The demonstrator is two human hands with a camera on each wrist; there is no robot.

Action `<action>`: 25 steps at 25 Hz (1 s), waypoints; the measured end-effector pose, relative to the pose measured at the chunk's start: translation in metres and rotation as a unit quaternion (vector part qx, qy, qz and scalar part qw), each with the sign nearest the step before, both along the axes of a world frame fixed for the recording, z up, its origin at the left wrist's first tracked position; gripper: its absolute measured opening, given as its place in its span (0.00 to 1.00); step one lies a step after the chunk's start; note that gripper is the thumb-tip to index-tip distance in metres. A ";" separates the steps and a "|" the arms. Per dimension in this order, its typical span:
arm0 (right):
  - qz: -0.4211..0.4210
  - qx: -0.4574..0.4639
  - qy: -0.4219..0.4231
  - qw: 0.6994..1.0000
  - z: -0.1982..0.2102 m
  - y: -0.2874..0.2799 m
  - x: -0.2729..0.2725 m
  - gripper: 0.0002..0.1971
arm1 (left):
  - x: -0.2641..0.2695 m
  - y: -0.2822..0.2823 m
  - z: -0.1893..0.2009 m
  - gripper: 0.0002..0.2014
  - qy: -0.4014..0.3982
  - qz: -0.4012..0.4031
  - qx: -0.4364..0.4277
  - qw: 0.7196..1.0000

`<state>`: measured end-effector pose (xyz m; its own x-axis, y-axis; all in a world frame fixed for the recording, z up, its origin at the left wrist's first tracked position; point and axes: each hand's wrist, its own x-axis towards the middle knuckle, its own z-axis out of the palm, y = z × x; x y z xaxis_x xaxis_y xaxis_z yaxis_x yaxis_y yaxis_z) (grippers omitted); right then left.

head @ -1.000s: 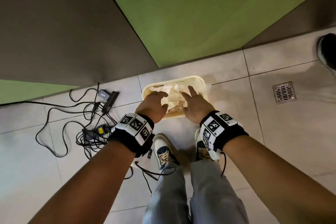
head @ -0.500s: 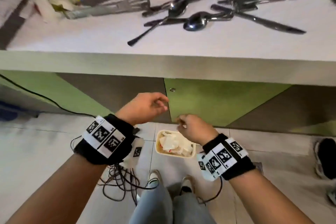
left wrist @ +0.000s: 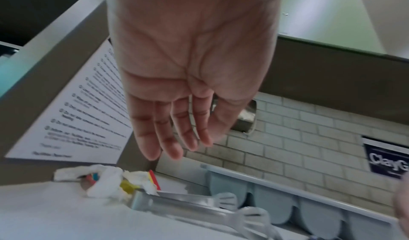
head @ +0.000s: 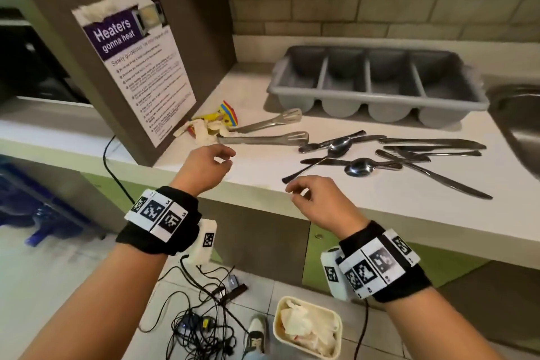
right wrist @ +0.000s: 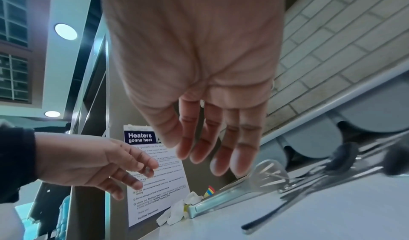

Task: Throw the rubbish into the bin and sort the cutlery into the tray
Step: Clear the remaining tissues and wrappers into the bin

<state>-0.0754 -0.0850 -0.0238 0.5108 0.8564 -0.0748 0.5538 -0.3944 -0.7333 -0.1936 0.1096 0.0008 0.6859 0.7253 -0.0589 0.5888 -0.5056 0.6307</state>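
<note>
Both hands hover empty over the front edge of the white counter (head: 365,193). My left hand (head: 217,156) has loosely relaxed fingers (left wrist: 168,144), a short way in front of the crumpled tissues and colourful wrapper (head: 213,123) (left wrist: 104,182). My right hand (head: 304,193) is also relaxed, just in front of the spoons and knives (head: 380,155). Metal tongs (head: 263,133) (right wrist: 232,194) lie between the rubbish and the cutlery. The grey four-compartment tray (head: 377,88) stands at the back. The cream bin (head: 306,327) with tissues inside sits on the floor below.
A brown cabinet side with a "Heaters gonna heat" notice (head: 137,67) stands left of the rubbish. A steel sink (head: 520,126) is at the right edge. Tangled cables (head: 198,321) lie on the floor next to my shoe (head: 255,333).
Both hands have risen from the bin on the floor to the counter edge, empty. The view has swung up from the floor to the counter with the cutlery and tray.
</note>
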 end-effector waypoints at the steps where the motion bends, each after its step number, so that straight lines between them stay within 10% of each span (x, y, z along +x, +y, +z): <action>1: 0.002 -0.002 -0.014 1.000 0.003 0.017 0.002 0.12 | 0.001 0.019 0.003 0.16 0.000 0.028 0.016 0.999; 13: 0.004 -0.103 -0.156 0.982 -0.008 0.259 0.022 0.22 | 0.090 0.201 -0.013 0.20 0.087 0.055 0.049 0.993; 21: 0.125 -0.235 -0.326 0.907 -0.032 0.313 0.020 0.24 | 0.127 0.245 -0.047 0.21 0.265 -0.047 0.064 0.961; 25: 0.101 -0.193 -0.230 0.949 -0.031 0.318 0.027 0.16 | 0.122 0.249 -0.055 0.26 0.279 -0.036 0.078 0.956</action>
<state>-0.0485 0.2326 -0.0549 0.3938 0.8946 -0.2113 0.8729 -0.4360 -0.2191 -0.0715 0.3587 -0.0544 0.6271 0.7078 -0.3251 0.7722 -0.6196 0.1406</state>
